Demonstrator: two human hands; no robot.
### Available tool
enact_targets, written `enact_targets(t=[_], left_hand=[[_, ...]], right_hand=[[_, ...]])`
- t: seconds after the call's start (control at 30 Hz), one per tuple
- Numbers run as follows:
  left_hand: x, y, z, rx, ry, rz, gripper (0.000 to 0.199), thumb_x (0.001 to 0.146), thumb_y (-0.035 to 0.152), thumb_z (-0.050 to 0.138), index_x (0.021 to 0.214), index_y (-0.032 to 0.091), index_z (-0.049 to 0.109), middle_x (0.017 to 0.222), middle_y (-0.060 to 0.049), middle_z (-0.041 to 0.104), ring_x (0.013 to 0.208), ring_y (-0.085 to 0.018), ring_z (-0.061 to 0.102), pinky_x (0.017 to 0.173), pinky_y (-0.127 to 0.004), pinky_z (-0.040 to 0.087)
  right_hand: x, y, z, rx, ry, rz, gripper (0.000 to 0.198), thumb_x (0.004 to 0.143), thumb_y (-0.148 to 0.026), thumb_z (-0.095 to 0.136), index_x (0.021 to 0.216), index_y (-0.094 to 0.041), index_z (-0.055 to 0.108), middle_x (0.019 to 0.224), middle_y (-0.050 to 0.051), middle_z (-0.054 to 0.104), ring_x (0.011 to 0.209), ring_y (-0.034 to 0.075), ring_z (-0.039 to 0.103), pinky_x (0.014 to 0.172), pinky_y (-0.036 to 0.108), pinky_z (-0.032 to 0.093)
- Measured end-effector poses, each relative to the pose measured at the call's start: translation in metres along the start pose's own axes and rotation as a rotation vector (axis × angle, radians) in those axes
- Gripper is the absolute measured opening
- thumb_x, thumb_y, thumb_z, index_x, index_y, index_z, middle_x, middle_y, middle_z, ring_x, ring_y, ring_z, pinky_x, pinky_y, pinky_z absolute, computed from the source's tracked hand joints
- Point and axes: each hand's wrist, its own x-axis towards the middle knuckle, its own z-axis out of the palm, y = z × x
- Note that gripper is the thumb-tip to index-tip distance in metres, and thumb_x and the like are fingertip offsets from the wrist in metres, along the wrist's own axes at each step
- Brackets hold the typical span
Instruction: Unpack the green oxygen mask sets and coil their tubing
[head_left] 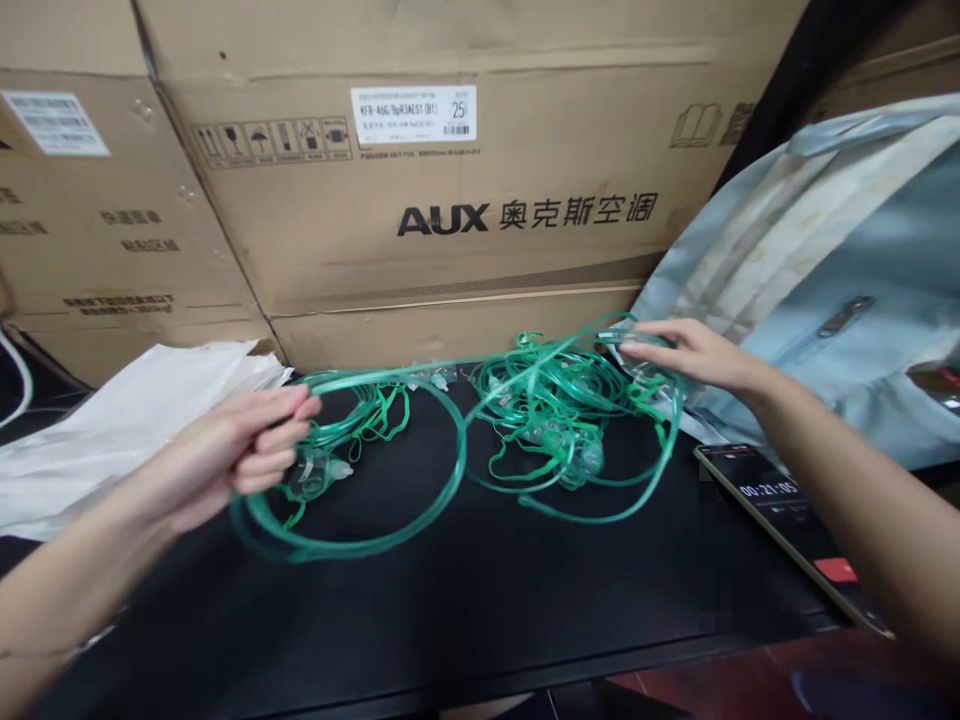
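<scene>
My left hand (262, 440) is closed around loops of green-tinted clear tubing (460, 455), which hang in a wide ring above the black table. From there the tubing stretches across to my right hand (686, 355), whose thumb and fingers pinch it at the right; a clear plastic part (651, 385) shows just below those fingers. Between and behind my hands, a tangled pile of tubing (577, 385) lies with a clear mask (589, 455) and green elastic straps (525, 470). Behind the left ring are another coil (345, 425) and a clear mask piece (311, 475), partly hidden.
Large cardboard boxes (465, 250) wall off the back of the black table (480, 610). White plastic bags (165, 400) lie at the left. On the right are a light blue backpack (795, 300) and a phone (780, 520) showing a running timer, under my right forearm.
</scene>
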Motion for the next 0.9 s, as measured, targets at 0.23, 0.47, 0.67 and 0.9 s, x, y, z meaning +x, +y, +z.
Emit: enact_targets(t=[0.23, 0.47, 0.67, 0.9], left_hand=[[-0.044, -0.025, -0.035, -0.03, 0.159, -0.235, 0.033, 0.053, 0.047, 0.075, 0.06, 0.022, 0.054, 0.044, 0.01, 0.016, 0.037, 0.0, 0.003, 0.029, -0.013, 0.008], [-0.04, -0.034, -0.027, 0.14, 0.062, -0.168, 0.035, 0.068, 0.051, 0.062, 0.062, 0.02, 0.047, 0.048, 0.009, 0.021, 0.039, -0.003, 0.008, 0.033, -0.016, 0.009], [0.016, -0.046, 0.018, 0.711, -0.123, 0.248, 0.035, 0.084, 0.05, 0.036, 0.073, 0.018, 0.045, 0.059, 0.002, 0.045, 0.058, -0.013, 0.048, 0.062, -0.028, 0.043], [0.057, -0.011, 0.062, 1.609, 0.287, 0.461, 0.061, 0.072, 0.057, 0.054, 0.105, 0.005, 0.05, 0.104, -0.024, 0.056, 0.102, -0.037, 0.053, 0.074, -0.04, 0.044]], right_hand=[[0.016, 0.011, -0.012, 0.177, -0.065, -0.03, 0.034, 0.074, -0.05, 0.055, 0.071, -0.016, 0.06, 0.071, 0.005, 0.059, 0.069, 0.016, 0.051, 0.067, 0.03, 0.04], [0.038, 0.002, 0.003, 0.26, -0.258, 0.01, 0.032, 0.076, -0.046, 0.053, 0.069, -0.016, 0.062, 0.072, 0.006, 0.063, 0.071, 0.016, 0.055, 0.071, 0.03, 0.041], [0.047, -0.017, 0.017, 0.123, -0.161, -0.073, 0.037, 0.075, -0.051, 0.053, 0.08, -0.016, 0.065, 0.085, 0.007, 0.067, 0.083, 0.02, 0.059, 0.078, 0.032, 0.042], [0.037, -0.04, 0.024, -0.203, -0.111, -0.224, 0.037, 0.081, -0.049, 0.045, 0.08, -0.018, 0.064, 0.076, 0.003, 0.066, 0.07, 0.018, 0.059, 0.07, 0.032, 0.042]])
